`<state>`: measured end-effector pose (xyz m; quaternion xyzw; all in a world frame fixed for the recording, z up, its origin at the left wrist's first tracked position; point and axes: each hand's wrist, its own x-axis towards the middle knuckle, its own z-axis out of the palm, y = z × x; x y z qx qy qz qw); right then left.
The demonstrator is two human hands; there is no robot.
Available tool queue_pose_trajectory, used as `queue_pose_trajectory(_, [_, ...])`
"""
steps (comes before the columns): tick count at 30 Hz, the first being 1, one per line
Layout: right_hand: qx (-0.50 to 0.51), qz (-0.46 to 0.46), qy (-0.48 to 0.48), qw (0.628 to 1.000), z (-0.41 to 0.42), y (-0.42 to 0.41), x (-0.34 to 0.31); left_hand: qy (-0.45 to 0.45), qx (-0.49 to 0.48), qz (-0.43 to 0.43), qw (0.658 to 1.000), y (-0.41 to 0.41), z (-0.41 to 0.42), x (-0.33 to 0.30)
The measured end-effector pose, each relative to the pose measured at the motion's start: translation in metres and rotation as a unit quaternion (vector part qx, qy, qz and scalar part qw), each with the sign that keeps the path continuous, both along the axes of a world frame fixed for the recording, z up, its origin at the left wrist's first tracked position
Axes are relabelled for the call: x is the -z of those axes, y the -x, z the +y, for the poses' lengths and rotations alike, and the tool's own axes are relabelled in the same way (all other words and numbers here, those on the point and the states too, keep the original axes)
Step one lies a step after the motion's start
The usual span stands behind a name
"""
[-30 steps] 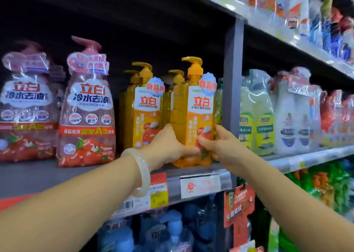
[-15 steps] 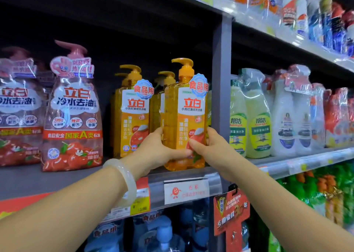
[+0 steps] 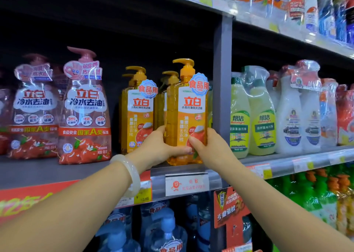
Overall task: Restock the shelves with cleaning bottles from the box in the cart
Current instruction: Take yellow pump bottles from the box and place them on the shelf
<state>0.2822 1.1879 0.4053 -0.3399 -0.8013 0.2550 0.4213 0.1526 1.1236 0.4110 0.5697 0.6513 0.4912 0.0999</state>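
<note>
Here we gripped the tall orange pump-top detergent bottle (image 3: 186, 115) low on its body, left hand (image 3: 159, 148) and right hand (image 3: 207, 148) wrapped round either side, its base at the near edge of the grey metal shelf (image 3: 38, 172). We judged it best to slide it back upright, label outward, level with the matching orange bottle (image 3: 137, 109) to its left. The box and cart were out of view; the rear bottles were mostly hidden.

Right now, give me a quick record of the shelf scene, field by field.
held item: orange pump bottle, upright at the shelf edge
left hand: grips its lower left side
right hand: grips its lower right side
left of it: matching orange bottles, red wrapped packs
right of it: grey upright post, green spray bottles
</note>
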Motion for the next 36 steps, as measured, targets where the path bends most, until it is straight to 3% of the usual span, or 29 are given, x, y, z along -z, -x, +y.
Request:
queue_pose_trajectory(5, [0.120, -0.112, -0.110, 0.980, -0.018, -0.005, -0.002, 0.023, -0.006, 0.002, 1.000, -0.002, -0.003, -0.001])
queue_pose_trajectory(15, [0.103, -0.134, -0.161, 0.972, -0.018, -0.026, 0.014, 0.076, -0.029, 0.039, 0.996, -0.007, -0.001, -0.002])
queue_pose_trajectory(20, [0.106, -0.106, -0.160, 0.976, -0.019, -0.027, 0.019, 0.112, -0.076, 0.147, 0.980, -0.009, -0.008, -0.001])
queue_pose_trajectory(22, [0.104, -0.087, -0.191, 0.972, -0.029, -0.023, 0.021, 0.064, -0.119, 0.196, 0.971, -0.009, -0.023, 0.001])
queue_pose_trajectory(25, [0.067, -0.097, -0.236, 0.964, -0.061, -0.004, 0.021, -0.007, -0.198, 0.329, 0.923, 0.000, -0.068, 0.006])
queue_pose_trajectory(27, [0.031, -0.132, -0.275, 0.952, -0.093, 0.019, 0.020, -0.003, -0.216, 0.401, 0.890, 0.013, -0.109, 0.011])
queue_pose_trajectory(31, [-0.054, -0.241, -0.330, 0.911, -0.186, 0.082, 0.027, 0.112, -0.290, 0.487, 0.816, 0.049, -0.225, 0.029])
queue_pose_trajectory(36, [-0.204, -0.313, -0.355, 0.857, -0.357, 0.157, 0.053, 0.273, -0.373, 0.461, 0.757, 0.094, -0.415, 0.068])
